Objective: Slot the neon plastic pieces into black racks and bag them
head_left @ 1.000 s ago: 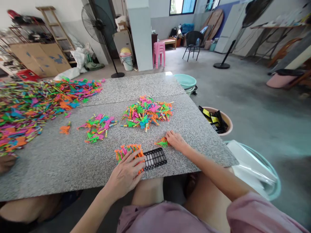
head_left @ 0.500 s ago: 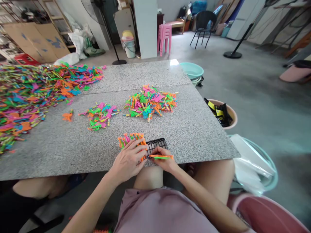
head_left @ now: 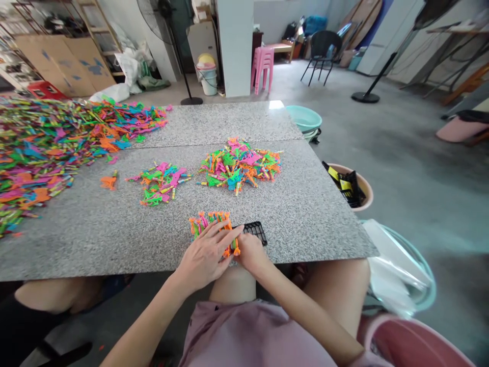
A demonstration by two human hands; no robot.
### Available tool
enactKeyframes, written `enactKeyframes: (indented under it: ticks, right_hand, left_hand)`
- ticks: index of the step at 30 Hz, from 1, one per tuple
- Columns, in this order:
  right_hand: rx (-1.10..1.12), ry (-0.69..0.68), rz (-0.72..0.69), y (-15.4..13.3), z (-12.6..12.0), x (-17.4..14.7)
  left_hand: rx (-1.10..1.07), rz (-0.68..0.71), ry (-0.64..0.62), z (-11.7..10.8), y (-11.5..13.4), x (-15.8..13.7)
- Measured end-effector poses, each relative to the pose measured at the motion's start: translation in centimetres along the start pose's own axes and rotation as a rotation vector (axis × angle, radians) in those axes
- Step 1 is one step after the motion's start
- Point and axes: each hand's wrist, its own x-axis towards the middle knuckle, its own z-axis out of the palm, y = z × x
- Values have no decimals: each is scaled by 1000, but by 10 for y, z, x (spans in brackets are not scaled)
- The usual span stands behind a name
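Note:
A black plastic grid tray (head_left: 256, 232) lies near the front edge of the table, its right end bare. Small orange, pink and green plastic toys (head_left: 201, 222) stand packed in a row over its left part. My left hand (head_left: 204, 252) rests across these toys with its fingers stretched out and apart. Against it, my right hand (head_left: 251, 251) is curled closed at the right end of the row. An orange and green plastic toy (head_left: 236, 247) shows at its fingers, which mostly hide it.
Beyond the tray are a mid-sized heap of toys (head_left: 240, 165) and a smaller one (head_left: 162, 181). A huge pile (head_left: 57, 137) covers the table's left side. Right of the granite table (head_left: 305, 214) stand a tub with black trays (head_left: 367, 191) and a pink tub (head_left: 412, 331). Someone's leg (head_left: 57, 295) shows at left.
My right hand has brought the orange and green toy from lying across the tray to the end of the row, turning it. My left fingers have shifted slightly right. The view has moved a little.

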Motion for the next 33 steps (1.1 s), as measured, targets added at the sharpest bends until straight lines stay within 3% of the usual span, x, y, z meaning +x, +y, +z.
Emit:
enactKeyframes:
  ticks: [6,8,11,12,16,17,22,26,30,33]
  right_hand:
    - [-59,5,-84,2,7,4]
    - [-42,-59,-166,12,-3,9]
    - [93,-284,-377,36,-32,30]
    - [128,-264,-372,44,-41,41]
    - [100,261,28,50,-59,102]
    - [92,337,103,45,-58,117]
    - [146,362,251,27,-46,162]
    - [212,371,226,60,-40,139]
    - [307,291,137,101,-27,81]
    - [503,216,94,105,-12,44]
  left_hand:
    - [36,8,27,4,1,5]
    - [50,5,37,6,0,6]
    - [55,-4,38,7,-2,6]
    - [56,-3,38,7,-2,6]
    - [128,5,84,9,-3,3]
    - [154,17,103,11,-4,2]
    - [160,70,111,13,-8,-1]
    - [64,31,89,8,-4,1]
    - [4,33,84,6,-4,2]
    - [-3,42,63,6,-7,0]
